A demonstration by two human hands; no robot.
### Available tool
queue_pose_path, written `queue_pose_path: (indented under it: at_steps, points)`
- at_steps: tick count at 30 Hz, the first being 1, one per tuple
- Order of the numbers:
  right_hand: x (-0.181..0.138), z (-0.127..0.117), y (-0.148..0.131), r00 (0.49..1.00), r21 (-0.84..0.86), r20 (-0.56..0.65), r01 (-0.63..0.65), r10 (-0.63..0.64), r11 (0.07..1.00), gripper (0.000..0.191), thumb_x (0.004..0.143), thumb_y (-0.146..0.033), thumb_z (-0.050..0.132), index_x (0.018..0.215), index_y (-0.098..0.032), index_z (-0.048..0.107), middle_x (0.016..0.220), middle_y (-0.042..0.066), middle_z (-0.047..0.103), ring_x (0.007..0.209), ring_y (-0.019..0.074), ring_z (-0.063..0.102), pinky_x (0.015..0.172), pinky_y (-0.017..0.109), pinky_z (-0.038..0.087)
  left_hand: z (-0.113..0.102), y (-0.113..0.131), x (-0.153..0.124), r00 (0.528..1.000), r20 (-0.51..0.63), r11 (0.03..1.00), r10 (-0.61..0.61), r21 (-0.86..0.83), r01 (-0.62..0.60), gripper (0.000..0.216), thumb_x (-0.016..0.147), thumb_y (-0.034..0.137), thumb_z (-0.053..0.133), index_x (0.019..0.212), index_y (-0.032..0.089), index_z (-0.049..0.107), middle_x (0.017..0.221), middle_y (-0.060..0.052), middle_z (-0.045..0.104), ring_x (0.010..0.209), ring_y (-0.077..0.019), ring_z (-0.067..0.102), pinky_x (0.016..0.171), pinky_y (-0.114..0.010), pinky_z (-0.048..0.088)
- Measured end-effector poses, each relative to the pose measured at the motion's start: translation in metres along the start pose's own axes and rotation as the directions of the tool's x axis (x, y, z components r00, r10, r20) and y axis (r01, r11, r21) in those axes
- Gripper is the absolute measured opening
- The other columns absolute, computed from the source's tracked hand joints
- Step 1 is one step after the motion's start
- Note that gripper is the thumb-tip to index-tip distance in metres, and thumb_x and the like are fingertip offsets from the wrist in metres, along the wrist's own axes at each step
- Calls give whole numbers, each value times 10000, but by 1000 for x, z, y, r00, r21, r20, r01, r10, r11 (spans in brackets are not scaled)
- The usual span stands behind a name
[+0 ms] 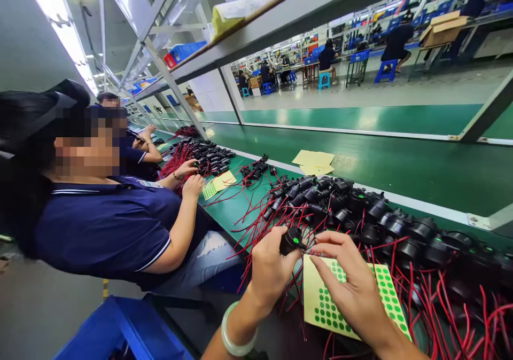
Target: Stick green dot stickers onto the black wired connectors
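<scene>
My left hand [269,266] is closed around a black round socket part [292,239] with red wires hanging from it and a green dot on top. My right hand [352,282] rests with fingers spread over a yellow sheet of green dot stickers [320,309], the fingertips close to the part. A long pile of the same black parts with red wires [360,216] lies just behind both hands on the green bench [236,210].
A co-worker in a navy shirt [104,226] sits at my left, hands near another sticker sheet [218,184] and pile. Yellow papers [315,161] lie on the green conveyor. A blue crate [120,333] sits below left. More workers sit farther away.
</scene>
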State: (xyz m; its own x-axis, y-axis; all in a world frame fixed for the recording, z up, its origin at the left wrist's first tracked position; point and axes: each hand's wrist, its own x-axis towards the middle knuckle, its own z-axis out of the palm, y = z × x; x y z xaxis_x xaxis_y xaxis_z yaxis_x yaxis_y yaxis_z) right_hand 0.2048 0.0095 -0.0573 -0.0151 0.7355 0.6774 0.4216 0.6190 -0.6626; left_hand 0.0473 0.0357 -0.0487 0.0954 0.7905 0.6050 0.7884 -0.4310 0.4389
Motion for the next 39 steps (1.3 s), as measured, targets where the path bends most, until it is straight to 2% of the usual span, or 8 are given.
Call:
queue_pose_path:
  at_steps: [10, 13, 18, 23, 27, 30, 33, 39]
  points:
    - [-2, 13, 9, 994, -38, -50, 96, -98, 995, 229, 865, -63, 564, 1070, -160, 602, 1023, 89, 590, 975, 159, 594, 845, 275, 528, 10, 8, -4, 983, -20, 983, 183, 17, -183, 207, 773, 93, 508, 955, 182, 549, 741, -14, 673, 634, -155, 645, 600, -240, 488]
    - [-2, 9, 16, 999, -26, 34, 14, -13, 1000, 211, 888, -148, 563, 1089, -185, 615, 1058, 90, 599, 987, 171, 610, 842, 291, 542, 13, -3, 3, 989, 103, 992, 108, 55, -115, 163, 780, 128, 559, 931, 188, 564, 746, -13, 676, 645, -162, 646, 599, -242, 474]
    - [-3, -14, 28, 991, -72, 62, -110, 115, 991, 221, 913, -240, 541, 1127, -243, 595, 1105, 67, 610, 1021, 175, 617, 865, 301, 535, 27, -41, 51, 955, 220, 956, -201, 257, 142, 161, 793, 228, 662, 930, 198, 582, 777, -26, 686, 721, -205, 662, 632, -265, 447]
    - [-15, -32, 40, 984, -142, 83, -143, 156, 980, 145, 923, -267, 522, 1036, -260, 614, 1059, 45, 629, 979, 170, 635, 807, 277, 540, 64, -77, 105, 949, 233, 953, -210, 265, 146, 184, 797, 263, 693, 923, 167, 599, 878, -91, 684, 836, -240, 653, 713, -298, 457]
    - [-30, -42, 46, 978, -191, 132, -135, 162, 972, 142, 933, -280, 513, 1028, -256, 615, 1037, 37, 630, 940, 150, 645, 765, 244, 536, 79, -84, 114, 953, 240, 969, -183, 210, 133, 170, 791, 219, 698, 926, 153, 618, 953, -99, 662, 888, -217, 636, 779, -291, 467]
    - [-41, -51, 48, 974, -218, 146, -141, 175, 966, 148, 935, -284, 510, 1026, -248, 621, 1017, 34, 637, 924, 144, 648, 764, 236, 531, 64, -75, 89, 958, 210, 971, -195, 177, 159, 171, 847, 226, 626, 1001, 153, 610, 1023, -95, 638, 844, -179, 627, 782, -280, 466]
    - [-52, -57, 49, 966, -200, 168, -163, 197, 966, 133, 929, -263, 519, 1010, -243, 622, 999, 32, 650, 927, 150, 648, 790, 248, 528, 37, -57, 36, 931, 251, 964, -265, 73, 255, 153, 875, 298, 576, 920, 158, 616, 810, -27, 637, 661, -136, 586, 676, -250, 458]
    - [-68, -48, 47, 900, -157, 330, -247, 286, 956, 144, 938, -265, 492, 981, -224, 624, 984, 58, 666, 933, 188, 647, 797, 324, 543, 7, -15, -79, 664, 585, 774, -465, -95, 626, 211, 823, 365, 602, 806, 158, 637, 671, -4, 640, 547, -110, 550, 527, -209, 418]
